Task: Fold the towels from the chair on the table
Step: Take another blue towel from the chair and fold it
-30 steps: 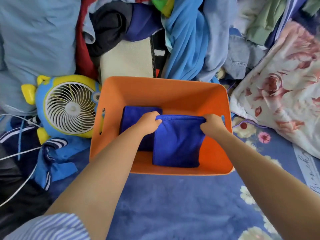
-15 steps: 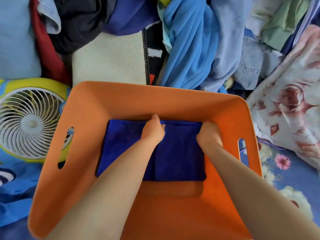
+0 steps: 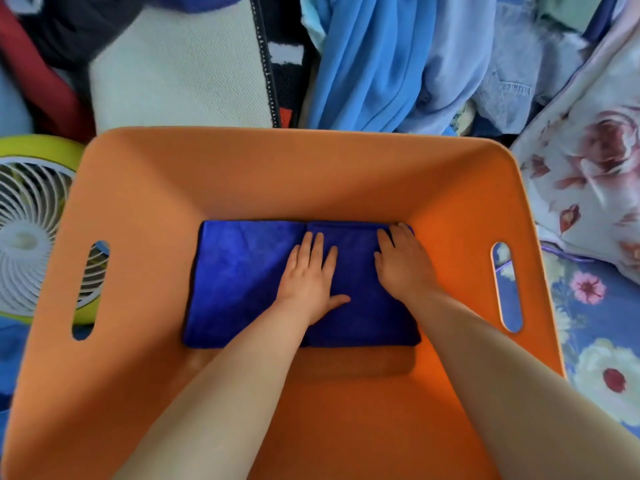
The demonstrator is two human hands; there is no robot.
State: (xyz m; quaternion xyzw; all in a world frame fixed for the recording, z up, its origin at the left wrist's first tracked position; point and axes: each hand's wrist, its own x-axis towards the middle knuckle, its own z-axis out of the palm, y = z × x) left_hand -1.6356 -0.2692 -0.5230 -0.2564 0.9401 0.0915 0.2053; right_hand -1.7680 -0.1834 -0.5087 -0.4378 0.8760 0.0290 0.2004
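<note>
Two folded dark blue towels lie side by side on the floor of an orange plastic bin (image 3: 242, 174). The left towel (image 3: 239, 282) is bare. On the right towel (image 3: 360, 306) both my hands rest flat with straight fingers: my left hand (image 3: 308, 278) presses near the seam between the two towels, and my right hand (image 3: 401, 261) presses the towel's far right part, against the bin's right wall. Neither hand grips anything.
The bin has slot handles in its left wall (image 3: 90, 289) and right wall (image 3: 505, 285). A white and yellow fan (image 3: 27, 233) stands left of it. Heaped clothes (image 3: 374, 57) fill the back, and a floral quilt (image 3: 595, 161) lies at right.
My hands lowered the right towel onto the bin floor beside the left one, then let go and spread flat on it. The camera moved closer over the bin.
</note>
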